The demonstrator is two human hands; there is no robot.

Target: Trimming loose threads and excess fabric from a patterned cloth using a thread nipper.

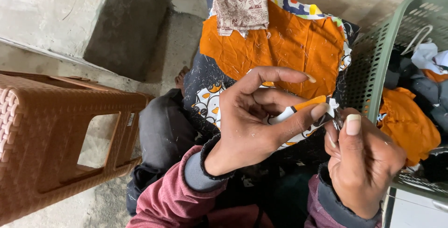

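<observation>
My left hand pinches a folded edge of patterned fabric, white, black and orange, between thumb and fingers. My right hand sits just to its right, gripping a small metal tool whose tip touches that fabric edge; what kind of tool it is cannot be told. Under both hands a pile of cloth rests on my lap: an orange piece covered in loose thread bits, a black printed piece, and a brown printed scrap on top at the far end.
A brown plastic woven-look stool stands at the left. A green plastic basket at the right holds orange, dark and white cloth. Bare concrete floor and a step lie beyond.
</observation>
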